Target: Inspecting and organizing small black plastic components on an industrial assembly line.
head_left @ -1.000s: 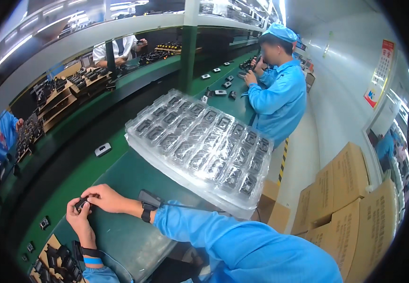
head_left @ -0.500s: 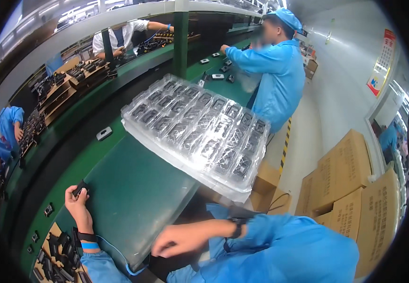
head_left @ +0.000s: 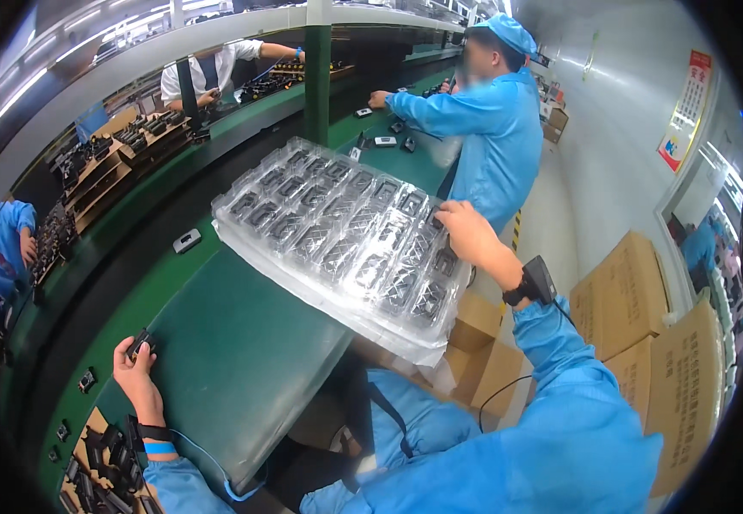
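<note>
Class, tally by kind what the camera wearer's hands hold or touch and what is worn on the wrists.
Small black part, in left hand: 1
Clear plastic tray, under right hand: 1
Blue wristband: 1
Black wrist device: 1
Total: 4

Right hand (head_left: 467, 233) moved from lap up to clear blister tray (head_left: 346, 240) edge

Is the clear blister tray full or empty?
Mostly full: the clear blister tray shows dark parts in nearly every visible pocket; pockets under the right hand cannot be told.

Bright overhead light, fisheye-bent edges
</note>
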Demonstrator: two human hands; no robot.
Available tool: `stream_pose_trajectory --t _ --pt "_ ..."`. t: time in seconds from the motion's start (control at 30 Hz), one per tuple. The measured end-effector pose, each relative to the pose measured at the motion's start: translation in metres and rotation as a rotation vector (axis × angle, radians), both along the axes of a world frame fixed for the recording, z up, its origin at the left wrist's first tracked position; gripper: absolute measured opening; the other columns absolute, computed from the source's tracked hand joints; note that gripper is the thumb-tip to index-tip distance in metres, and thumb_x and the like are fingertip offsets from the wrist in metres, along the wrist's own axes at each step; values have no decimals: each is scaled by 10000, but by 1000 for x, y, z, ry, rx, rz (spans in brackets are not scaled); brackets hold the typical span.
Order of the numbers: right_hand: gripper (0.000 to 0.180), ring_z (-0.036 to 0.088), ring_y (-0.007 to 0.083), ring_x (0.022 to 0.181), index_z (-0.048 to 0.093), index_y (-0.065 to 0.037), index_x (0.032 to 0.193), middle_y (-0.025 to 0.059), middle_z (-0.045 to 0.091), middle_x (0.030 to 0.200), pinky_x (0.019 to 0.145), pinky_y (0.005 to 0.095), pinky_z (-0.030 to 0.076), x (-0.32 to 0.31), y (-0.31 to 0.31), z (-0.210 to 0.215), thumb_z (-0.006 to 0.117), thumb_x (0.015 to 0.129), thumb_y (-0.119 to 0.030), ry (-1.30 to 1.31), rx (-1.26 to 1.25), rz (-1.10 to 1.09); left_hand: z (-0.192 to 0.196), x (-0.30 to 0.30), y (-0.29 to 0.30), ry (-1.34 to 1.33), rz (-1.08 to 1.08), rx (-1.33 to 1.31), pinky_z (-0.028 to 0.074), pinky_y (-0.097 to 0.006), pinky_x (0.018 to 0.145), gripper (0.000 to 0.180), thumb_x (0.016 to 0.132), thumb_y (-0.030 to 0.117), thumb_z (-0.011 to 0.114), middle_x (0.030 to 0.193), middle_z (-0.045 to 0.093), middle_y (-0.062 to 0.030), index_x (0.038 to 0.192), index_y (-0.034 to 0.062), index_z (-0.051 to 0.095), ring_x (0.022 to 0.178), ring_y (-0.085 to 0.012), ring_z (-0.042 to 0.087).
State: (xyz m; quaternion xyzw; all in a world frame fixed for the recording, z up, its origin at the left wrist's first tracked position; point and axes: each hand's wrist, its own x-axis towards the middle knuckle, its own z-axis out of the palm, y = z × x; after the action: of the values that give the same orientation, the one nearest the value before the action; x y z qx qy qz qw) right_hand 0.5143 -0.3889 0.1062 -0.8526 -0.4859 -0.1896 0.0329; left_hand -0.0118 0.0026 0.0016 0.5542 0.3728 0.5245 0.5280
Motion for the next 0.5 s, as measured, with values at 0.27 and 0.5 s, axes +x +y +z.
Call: stream_pose_trajectory --t 0.27,0.5 --pt "309 598 341 1167 702 -63 1108 120 623 1198 981 431 536 24 -11 13 642 832 62 109 -35 205 -3 -4 3 33 -1 10 572 -261 773 295 965 36 733 1080 689 -54 1242 27 629 938 -130 677" --pt "184 622 389 1054 653 -40 1100 164 661 1058 885 476 504 27 -11 37 693 921 -45 238 75 262 2 3 0 8 -1 -19 576 -261 779 300 961 33 738 1081 688 -59 1241 25 629 949 -133 680"
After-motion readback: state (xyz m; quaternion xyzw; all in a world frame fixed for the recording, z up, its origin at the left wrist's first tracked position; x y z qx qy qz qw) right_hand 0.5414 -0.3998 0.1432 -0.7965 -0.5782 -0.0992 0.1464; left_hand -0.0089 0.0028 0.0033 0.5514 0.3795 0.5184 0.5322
